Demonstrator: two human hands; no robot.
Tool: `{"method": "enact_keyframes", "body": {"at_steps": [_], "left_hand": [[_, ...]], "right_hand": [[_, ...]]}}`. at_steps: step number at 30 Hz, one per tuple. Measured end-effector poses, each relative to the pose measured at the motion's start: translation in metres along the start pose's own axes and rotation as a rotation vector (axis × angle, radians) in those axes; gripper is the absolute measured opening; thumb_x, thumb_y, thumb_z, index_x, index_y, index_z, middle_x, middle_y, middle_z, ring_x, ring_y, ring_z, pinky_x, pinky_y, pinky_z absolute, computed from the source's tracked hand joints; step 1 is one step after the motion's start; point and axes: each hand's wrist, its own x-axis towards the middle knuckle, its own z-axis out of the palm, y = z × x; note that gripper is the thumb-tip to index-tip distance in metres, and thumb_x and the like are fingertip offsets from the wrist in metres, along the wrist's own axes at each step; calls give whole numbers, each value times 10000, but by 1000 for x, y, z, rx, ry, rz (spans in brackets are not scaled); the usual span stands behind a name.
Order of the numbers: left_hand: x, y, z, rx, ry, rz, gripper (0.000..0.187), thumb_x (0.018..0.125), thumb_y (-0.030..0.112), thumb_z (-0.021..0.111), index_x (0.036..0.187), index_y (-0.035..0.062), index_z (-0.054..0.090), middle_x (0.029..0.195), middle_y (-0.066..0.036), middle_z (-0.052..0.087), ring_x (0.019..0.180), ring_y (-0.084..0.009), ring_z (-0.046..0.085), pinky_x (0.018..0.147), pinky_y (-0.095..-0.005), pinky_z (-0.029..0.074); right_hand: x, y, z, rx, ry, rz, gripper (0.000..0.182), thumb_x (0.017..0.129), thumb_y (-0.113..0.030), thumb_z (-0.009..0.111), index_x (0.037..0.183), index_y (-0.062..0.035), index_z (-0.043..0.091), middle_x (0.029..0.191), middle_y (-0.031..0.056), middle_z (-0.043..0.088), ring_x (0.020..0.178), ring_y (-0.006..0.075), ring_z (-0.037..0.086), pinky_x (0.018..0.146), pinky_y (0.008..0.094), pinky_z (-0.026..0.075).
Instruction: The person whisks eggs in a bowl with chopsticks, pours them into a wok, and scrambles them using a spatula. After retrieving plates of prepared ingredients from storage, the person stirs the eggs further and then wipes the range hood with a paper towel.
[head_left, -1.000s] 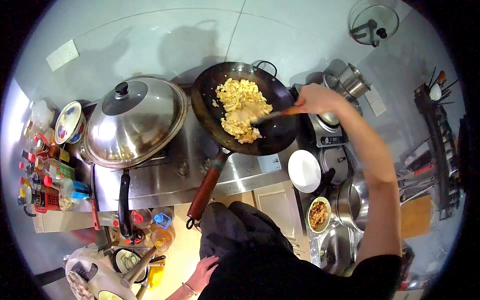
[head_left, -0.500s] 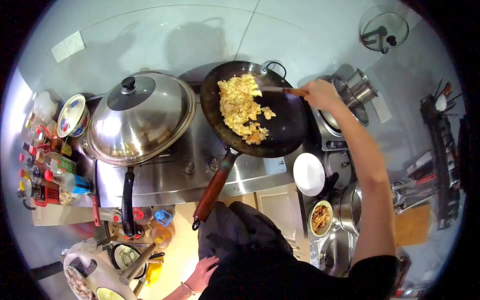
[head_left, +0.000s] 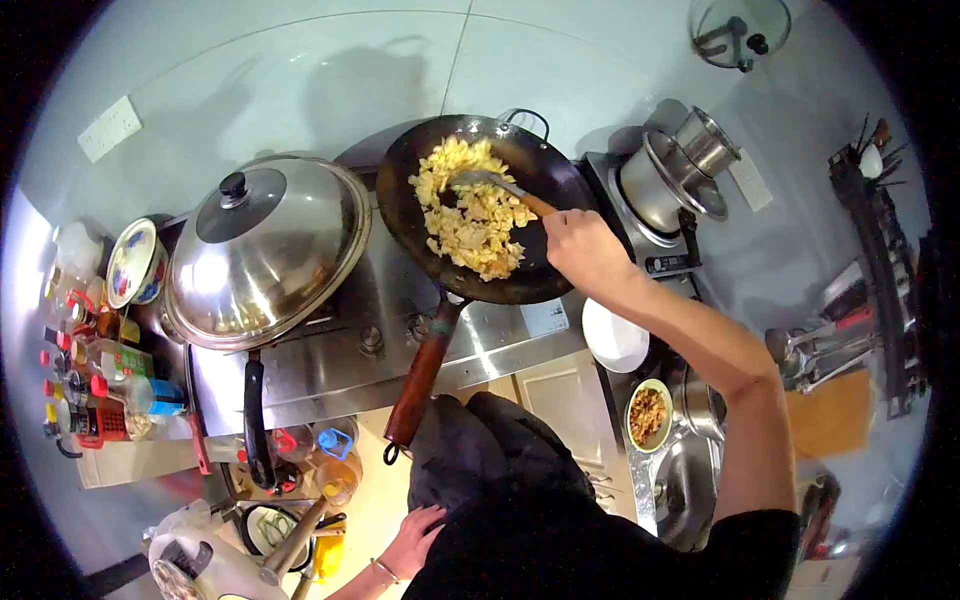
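My right hand (head_left: 585,248) is closed round the wooden handle of a metal spatula (head_left: 508,184). The spatula's head rests among yellow, egg-like chopped food (head_left: 465,225) in a dark wok (head_left: 560,190). That food is heaped over the wok's left half. The wok sits on the stove with its red-brown wooden handle (head_left: 425,375) pointing towards me; no hand is on it. Low in the view, my left hand (head_left: 415,538) lies against my dark clothing with its fingers stretched out, holding nothing.
Left of the wok stands a lidded pan (head_left: 270,260) with a black handle. Several bottles (head_left: 125,360) crowd the left edge. A white bowl (head_left: 614,338) and a bowl of brown food (head_left: 648,415) are at the right, near the sink (head_left: 690,490). Steel pots (head_left: 650,185) stand behind.
My right hand has moved left and nearer to me, bringing the spatula deeper into the food. The food is heaped more closely together. The whole view has shifted slightly.
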Motion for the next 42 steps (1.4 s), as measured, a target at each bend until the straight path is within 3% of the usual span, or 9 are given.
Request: {"method": "enact_keyframes", "body": {"at_steps": [7, 16, 21, 24, 28, 29, 30, 39, 42], "left_hand": [[-7, -9, -2, -33, 1, -12, 329, 774, 61, 448, 1102, 41, 435, 1179, -182, 419, 1090, -339, 408, 933, -446, 315], [-17, -24, -25, 10, -25, 26, 313, 790, 71, 440, 1101, 38, 433, 1185, -182, 414, 1092, -342, 405, 928, -445, 318], [-16, -19, -41, -35, -64, -56, 293, 802, 100, 432, 1092, 64, 448, 1179, -176, 428, 1090, -345, 412, 930, -441, 314], [-13, -21, -44, -43, -90, -78, 297, 804, 106, 435, 1098, 69, 448, 1171, -175, 438, 1084, -348, 417, 926, -435, 318], [-16, -23, -42, -64, -68, -68, 296, 808, 127, 457, 1098, 68, 447, 1150, -182, 453, 1065, -361, 426, 909, -431, 334], [-17, -21, -41, -65, -72, -67, 296, 808, 127, 457, 1098, 68, 447, 1150, -182, 453, 1065, -361, 426, 909, -431, 334], [-18, -19, -40, -61, -60, -82, 301, 803, 120, 470, 1098, 68, 447, 1135, -182, 463, 1062, -360, 428, 907, -431, 337], [-41, -39, -22, -82, 6, -100, 351, 779, 72, 510, 1118, 77, 420, 1132, -180, 458, 1059, -346, 435, 901, -430, 346], [-43, -42, -23, -83, -67, -125, 360, 778, 62, 507, 1124, 74, 410, 1150, -176, 443, 1061, -342, 436, 903, -434, 342]], "right_hand": [[-73, -14, -48, 47, 1, -84, 235, 655, -99, 546, 872, -24, 596, 734, 55, 495, 638, 160, 510, 519, 264, 400], [-150, -84, -31, 819, 98, 1114, 367, 700, -26, 575, 1063, -81, 567, 770, 110, 547, 653, 214, 567, 547, 310, 455], [-155, -89, -22, 1662, 69, 1310, 383, 742, -53, 573, 1119, -14, 516, 738, 119, 604, 536, 157, 531, 512, 313, 424], [-138, -62, -26, 1808, -20, 1282, 354, 761, -71, 554, 1108, -15, 516, 637, 129, 587, 483, 161, 514, 508, 312, 417], [-104, -15, -13, 1220, -230, 521, 227, 782, -174, 500, 905, -17, 608, 602, 205, 539, 536, 244, 567, 527, 331, 430], [-92, -7, -9, 1212, -304, 529, 226, 761, -186, 507, 846, -1, 603, 591, 201, 552, 539, 272, 578, 518, 353, 436], [-83, 2, -14, 1297, -495, 661, 226, 789, -198, 528, 813, 9, 614, 468, 111, 476, 358, 165, 458, 370, 327, 333], [-56, 16, -27, 1367, -595, 638, 214, 790, -123, 504, 904, 28, 602, 432, 65, 456, 304, 130, 409, 321, 273, 314], [-60, 12, -20, 1407, -524, 610, 201, 773, -111, 482, 773, 46, 606, 433, 109, 470, 310, 189, 460, 313, 306, 361]]}}
